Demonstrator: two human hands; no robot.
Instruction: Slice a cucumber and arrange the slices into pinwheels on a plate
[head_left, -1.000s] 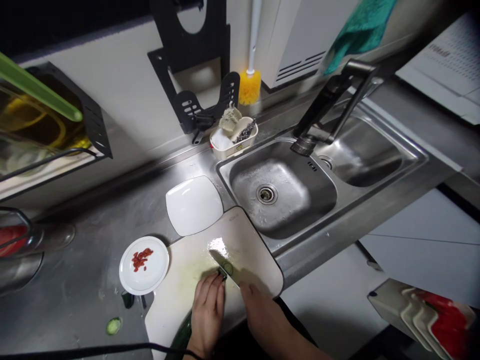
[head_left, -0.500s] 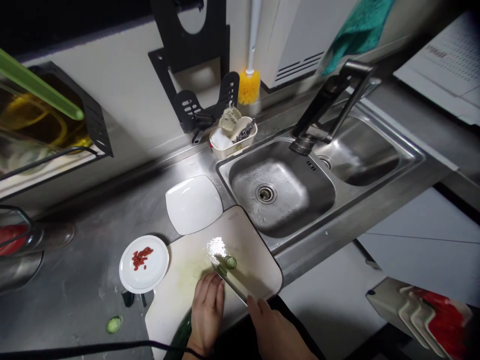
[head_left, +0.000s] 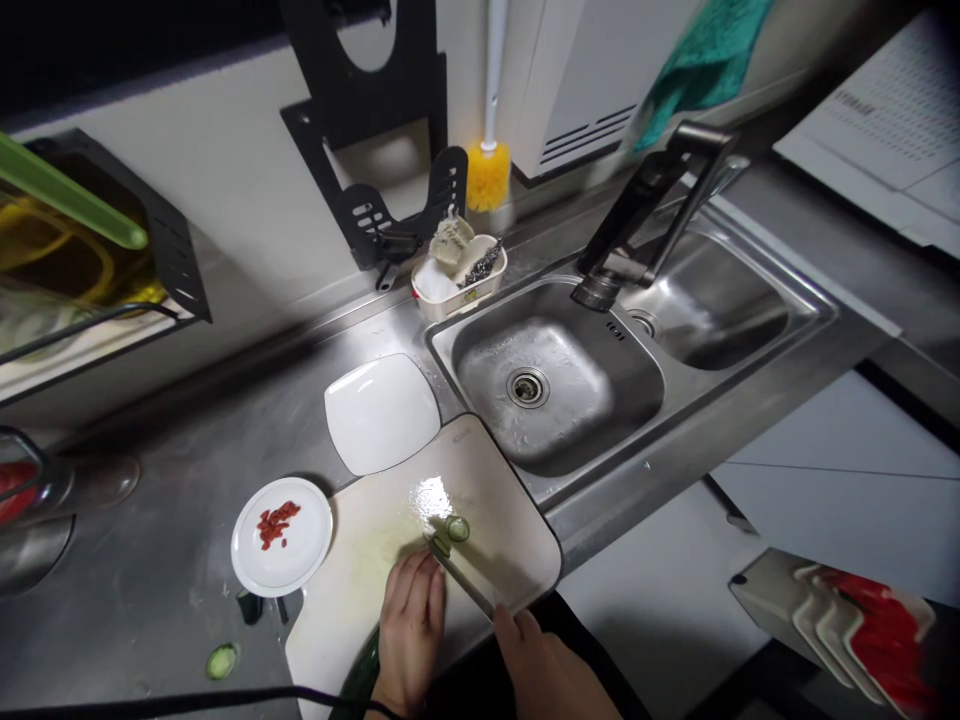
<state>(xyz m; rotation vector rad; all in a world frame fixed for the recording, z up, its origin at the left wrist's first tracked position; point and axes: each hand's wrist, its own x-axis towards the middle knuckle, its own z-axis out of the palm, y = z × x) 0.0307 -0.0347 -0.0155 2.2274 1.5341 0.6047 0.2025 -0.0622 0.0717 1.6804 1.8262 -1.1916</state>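
My left hand (head_left: 412,620) is closed over a dark green cucumber (head_left: 361,668), its fingertips curled close to the blade. The cucumber's body sticks out beneath the palm on the left. My right hand (head_left: 551,665) grips a knife (head_left: 466,583), whose handle is hidden in the fist. The blade slants up and left, its tip beside my left fingertips. Thin cucumber slices (head_left: 457,529) lie just past the blade on the white cutting board (head_left: 480,480), which looks wet and shiny near them.
White square plate (head_left: 384,412) behind the board; round plate (head_left: 311,560) of small red pieces at left. A cucumber end (head_left: 222,661) lies on the steel counter. The double sink (head_left: 555,440) with faucet (head_left: 615,270) adjoins the board. A black cable (head_left: 187,702) crosses the lower left.
The view has shifted slightly, so most things sit a little further left. The knife's blade shows at a slightly different angle beside the slices; both hands keep their hold.
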